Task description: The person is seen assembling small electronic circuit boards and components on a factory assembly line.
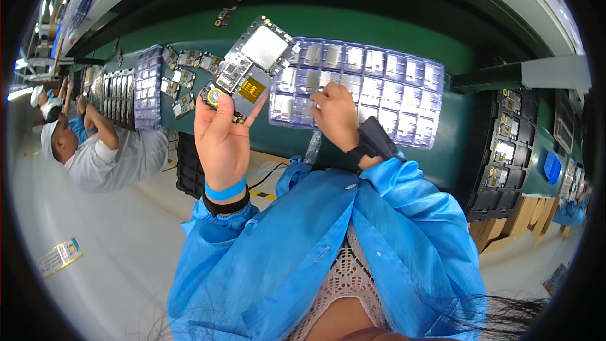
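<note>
My left hand [219,127] grips a circuit board [251,63] by its lower end, thumb on top, and holds it up over the green bench. The board carries a large silver shield plate, a gold-coloured patch and a round yellow-ringed part. On the right, my right hand [336,113] reaches into a clear plastic tray [435,104] with rows of pockets holding shiny silver metal pieces. Its fingers are bent together over a pocket at the tray's left part. Whatever they pinch, if anything, is hidden by the fingers.
Several small circuit boards [184,77] lie left of my left hand. Another clear tray [149,88] stands beyond them. Black trays [505,145] with boards sit at the right, below a metal bar [505,77]. Co-workers, one in white [113,155], sit along the bench at the left.
</note>
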The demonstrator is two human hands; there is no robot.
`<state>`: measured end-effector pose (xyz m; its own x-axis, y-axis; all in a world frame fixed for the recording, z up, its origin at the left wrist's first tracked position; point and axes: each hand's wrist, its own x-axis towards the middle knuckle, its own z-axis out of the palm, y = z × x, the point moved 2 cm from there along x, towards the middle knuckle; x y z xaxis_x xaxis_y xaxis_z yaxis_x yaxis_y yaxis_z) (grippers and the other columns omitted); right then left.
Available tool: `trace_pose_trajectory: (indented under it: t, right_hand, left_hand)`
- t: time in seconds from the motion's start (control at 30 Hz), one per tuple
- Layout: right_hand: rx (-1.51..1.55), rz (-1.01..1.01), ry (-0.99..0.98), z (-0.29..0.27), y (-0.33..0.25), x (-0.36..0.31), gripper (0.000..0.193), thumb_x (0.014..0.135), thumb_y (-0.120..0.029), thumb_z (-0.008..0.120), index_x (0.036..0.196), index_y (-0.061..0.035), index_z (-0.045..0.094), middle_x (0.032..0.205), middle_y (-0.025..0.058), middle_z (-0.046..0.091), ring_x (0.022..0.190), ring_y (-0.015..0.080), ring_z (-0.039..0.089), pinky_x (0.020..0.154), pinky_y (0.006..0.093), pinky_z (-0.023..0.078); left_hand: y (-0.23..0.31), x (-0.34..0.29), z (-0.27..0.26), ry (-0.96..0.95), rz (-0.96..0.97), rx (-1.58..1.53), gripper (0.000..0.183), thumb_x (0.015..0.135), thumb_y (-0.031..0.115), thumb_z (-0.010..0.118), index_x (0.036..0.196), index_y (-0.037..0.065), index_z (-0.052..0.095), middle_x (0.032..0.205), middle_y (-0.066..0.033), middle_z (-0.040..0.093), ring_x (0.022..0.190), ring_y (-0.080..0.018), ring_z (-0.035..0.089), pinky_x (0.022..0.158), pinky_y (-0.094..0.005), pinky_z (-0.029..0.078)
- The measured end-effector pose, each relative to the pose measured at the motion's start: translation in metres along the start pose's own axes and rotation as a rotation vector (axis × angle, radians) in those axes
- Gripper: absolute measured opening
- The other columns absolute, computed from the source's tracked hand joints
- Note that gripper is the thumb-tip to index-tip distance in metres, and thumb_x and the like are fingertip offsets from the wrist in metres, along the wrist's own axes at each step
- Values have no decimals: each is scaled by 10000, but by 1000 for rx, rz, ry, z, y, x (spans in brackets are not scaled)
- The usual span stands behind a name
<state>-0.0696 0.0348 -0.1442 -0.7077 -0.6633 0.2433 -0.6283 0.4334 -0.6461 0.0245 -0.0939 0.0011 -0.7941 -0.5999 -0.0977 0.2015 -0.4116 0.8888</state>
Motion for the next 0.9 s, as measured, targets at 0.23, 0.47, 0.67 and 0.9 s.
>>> trace_pose_trajectory:
  t: [0.23,0.47,0.67,0.9]
  right_hand:
    - [-131,-52,-15,27,-25,9,272,574,-178,727,804,-96,607,859,58,486,839,245,472,713,378,363]
    - [-314,-78,-83,51,-39,22,249,601,-150,709,820,-93,607,869,55,478,852,251,466,722,373,363]
    - [230,51,-84,13,-39,13,186,695,-34,571,881,-18,575,804,189,593,755,356,575,667,434,463]
    - [681,397,341,-157,-2,7,84,776,9,603,860,2,597,759,31,612,690,71,543,619,200,432]
  left_hand:
    - [5,-6,-25,80,22,-2,350,924,114,380,1267,63,330,1241,-89,460,1151,-230,451,979,-495,348]
    - [7,-10,-35,102,11,1,326,920,116,397,1238,61,353,1213,-89,486,1123,-228,478,966,-484,367]
    - [1,-11,-24,40,-122,-5,275,912,106,411,1180,52,383,1168,-98,508,1079,-245,510,912,-497,421]
    - [-20,-15,21,-213,-306,-24,291,910,108,420,1180,24,355,1148,-130,504,1056,-260,528,876,-466,463]
